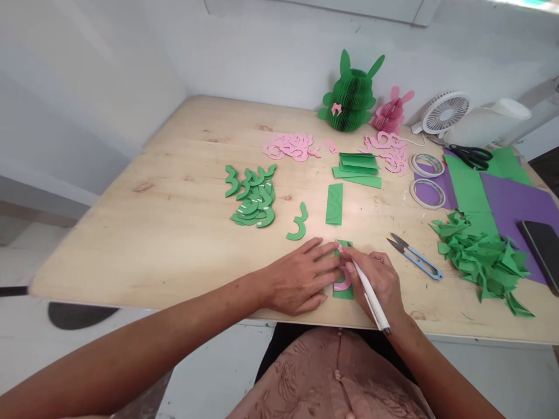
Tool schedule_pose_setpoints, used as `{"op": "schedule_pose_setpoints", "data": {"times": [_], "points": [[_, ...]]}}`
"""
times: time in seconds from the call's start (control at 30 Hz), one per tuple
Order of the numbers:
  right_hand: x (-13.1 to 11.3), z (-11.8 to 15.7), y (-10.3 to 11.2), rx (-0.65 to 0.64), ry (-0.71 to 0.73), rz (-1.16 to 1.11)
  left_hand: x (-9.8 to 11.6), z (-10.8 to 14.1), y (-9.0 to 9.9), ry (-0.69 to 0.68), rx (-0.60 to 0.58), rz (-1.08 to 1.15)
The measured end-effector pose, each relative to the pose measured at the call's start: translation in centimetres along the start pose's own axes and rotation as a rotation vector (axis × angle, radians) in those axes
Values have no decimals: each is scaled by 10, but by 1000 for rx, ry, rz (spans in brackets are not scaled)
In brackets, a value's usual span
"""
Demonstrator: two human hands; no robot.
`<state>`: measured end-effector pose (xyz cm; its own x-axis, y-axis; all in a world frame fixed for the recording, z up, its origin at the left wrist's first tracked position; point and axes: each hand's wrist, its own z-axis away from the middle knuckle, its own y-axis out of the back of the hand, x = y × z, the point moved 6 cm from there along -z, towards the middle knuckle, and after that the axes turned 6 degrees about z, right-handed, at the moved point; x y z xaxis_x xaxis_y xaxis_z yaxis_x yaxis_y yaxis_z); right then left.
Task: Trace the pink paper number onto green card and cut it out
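My right hand grips a white pen, its tip down at a pink curved paper cutout. That cutout lies on a green paper strip near the table's front edge. Fingers outstretched, my left hand lies flat with its fingertips on the cutout and strip. Beyond my left hand rests a single green curved cutout. Another green strip, with curved lines drawn on it, is farther back. Blue-handled thread snips lie to the right of my right hand.
Green cutouts are piled left, pink cutouts behind them. Folded green strips lie mid-table. On the right are green scraps, tape rolls, black scissors, a phone and a fan. A green paper rabbit stands behind.
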<state>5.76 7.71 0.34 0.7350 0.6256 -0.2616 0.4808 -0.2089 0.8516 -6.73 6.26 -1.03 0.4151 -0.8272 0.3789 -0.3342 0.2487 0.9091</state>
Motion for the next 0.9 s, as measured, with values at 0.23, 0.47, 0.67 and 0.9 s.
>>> {"op": "schedule_pose_setpoints", "data": {"times": [0.23,0.47,0.67,0.9], "points": [[-1,0,-1,-20,15,14,0,3,4,5,36,40],[0,0,-1,-30,17,-6,-3,6,10,31,78,46],[1,0,-1,-22,22,-31,-13,7,13,52,16,30],[2,0,-2,-26,14,-36,-23,6,14,34,-30,61]]}}
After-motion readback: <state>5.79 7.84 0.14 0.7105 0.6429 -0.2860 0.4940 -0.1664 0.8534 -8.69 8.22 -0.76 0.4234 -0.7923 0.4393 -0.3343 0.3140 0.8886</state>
